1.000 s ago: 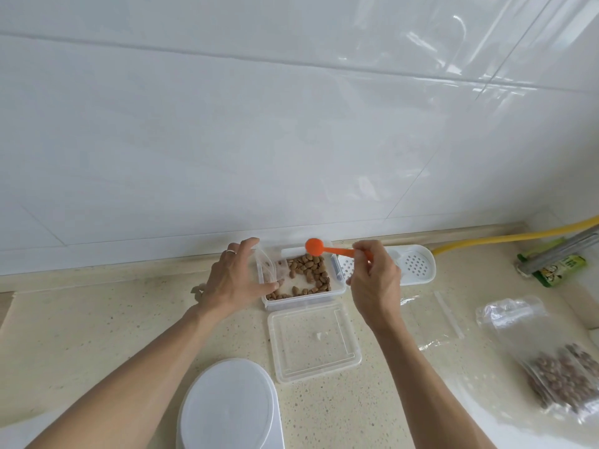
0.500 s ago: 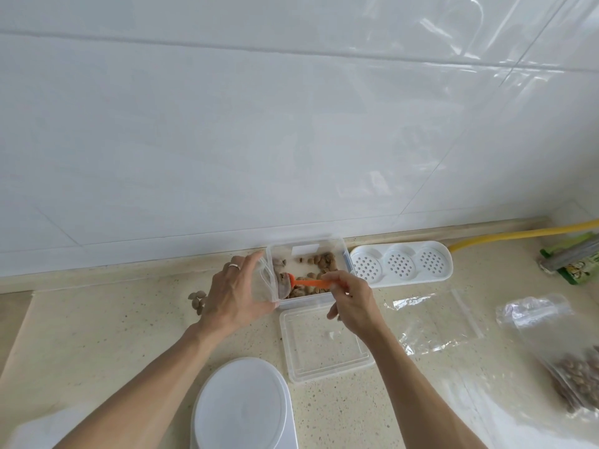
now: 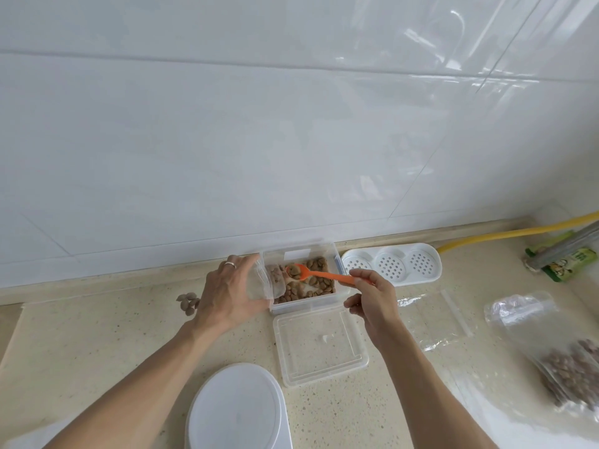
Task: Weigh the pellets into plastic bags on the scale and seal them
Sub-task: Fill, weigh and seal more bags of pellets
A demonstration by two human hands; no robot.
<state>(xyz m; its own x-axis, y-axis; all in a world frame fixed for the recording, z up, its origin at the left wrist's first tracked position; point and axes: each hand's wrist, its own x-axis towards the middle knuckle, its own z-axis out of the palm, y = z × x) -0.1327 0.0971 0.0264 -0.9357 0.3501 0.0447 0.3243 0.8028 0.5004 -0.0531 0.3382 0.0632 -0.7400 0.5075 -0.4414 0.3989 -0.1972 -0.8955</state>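
- Head view — the only view. The left hand (image 3: 228, 294) grips a small clear plastic bag (image 3: 264, 284) at the left wall of the open tub (image 3: 303, 305), fingers curled round the bag, its mouth turned toward the tub.
- The right hand (image 3: 372, 303) pinches the handle of an orange spoon (image 3: 316, 274) between thumb and fingertips; the bowl hangs over the tub with a few pellets (image 3: 311, 283) in it, near the bag's mouth.
- Pellets are brown, rounded, dry-looking lumps, thinly spread over the tub floor. A few already sit in the held bag.
- Judged risk: the bag is limp, thin film — if its mouth sags or the spoon tips early, pellets drop back or onto the counter (image 3: 97, 345). A small stray heap (image 3: 188, 302) lies on the counter left of the hand already.
- Judged risk: the spoon bowl is shallow and loaded; a quick swing could roll pieces off.
- The scale (image 3: 235, 413), a smooth white oval plate, sits at the near edge, well apart from the bag; no display is visible.
- The tub's clear square lid (image 3: 321, 345) lies just in front of the tub.
- To the right: a flat empty bag (image 3: 434, 315), a filled bag (image 3: 557, 348) of pellets, crinkled and glossy.
- White perforated tray (image 3: 392, 264) against the tiled wall; speckled beige stone-like counter.
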